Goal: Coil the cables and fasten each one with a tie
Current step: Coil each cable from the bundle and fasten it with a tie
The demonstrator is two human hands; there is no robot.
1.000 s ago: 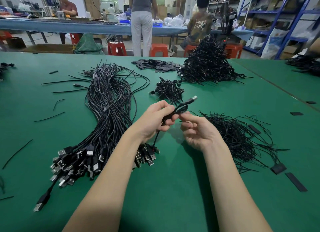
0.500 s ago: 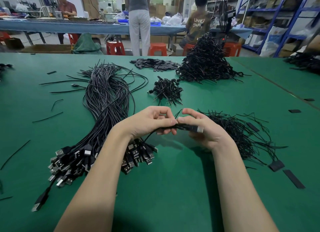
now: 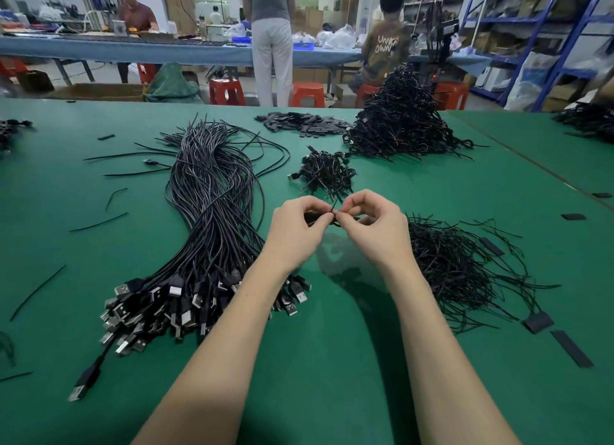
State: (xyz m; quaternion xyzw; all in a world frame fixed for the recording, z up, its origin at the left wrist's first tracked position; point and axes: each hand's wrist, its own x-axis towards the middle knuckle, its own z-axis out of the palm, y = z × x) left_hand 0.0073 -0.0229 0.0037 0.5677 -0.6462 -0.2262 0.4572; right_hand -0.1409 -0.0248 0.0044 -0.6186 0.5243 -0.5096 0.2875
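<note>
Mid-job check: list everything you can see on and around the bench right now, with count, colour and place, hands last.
uncoiled cables: one big bundle, black with silver USB plugs, left of the hands
coiled cable: one, black, held between both hands
ties: loose heap, black, right of the hands
small pile of coiled cables: one, black, just beyond the hands
large pile of coiled cables: one, black, far right of centre
flat strips: heap, black, far centre
table: one, green
stools: several, red, beyond the table
people: three in plain view, at the far blue bench
left hand: pinches the coiled cable
right hand: pinches a tie at the coil
</note>
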